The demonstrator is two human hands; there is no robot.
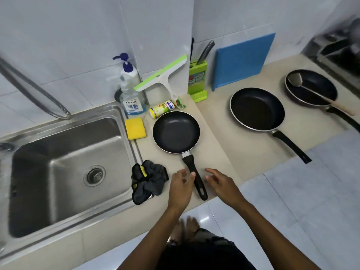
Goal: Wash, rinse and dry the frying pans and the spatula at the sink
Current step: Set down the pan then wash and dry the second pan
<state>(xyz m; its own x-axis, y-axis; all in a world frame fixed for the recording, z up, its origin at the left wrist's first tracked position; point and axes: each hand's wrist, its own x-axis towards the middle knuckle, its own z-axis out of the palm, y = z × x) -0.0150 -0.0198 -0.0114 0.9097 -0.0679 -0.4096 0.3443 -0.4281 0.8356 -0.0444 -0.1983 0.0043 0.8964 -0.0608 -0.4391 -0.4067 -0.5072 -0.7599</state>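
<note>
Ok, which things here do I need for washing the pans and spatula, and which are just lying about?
For the job: small frying pan, middle frying pan, far frying pan with the spatula in it, yellow sponge, small yellow bottle (likely dish soap), grey cloth, sink.

Just lying about: squeegee, knife block, blue cutting board, pump bottle, spray bottle.

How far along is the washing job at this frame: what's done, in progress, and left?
Done: nothing visible; no pan is in the sink. In hand: the left hand and right hand flank the handle of the small pan, neither gripping it. Left: washing, rinsing, drying the small pan, middle pan, far pan and the spatula lying in it.
</note>
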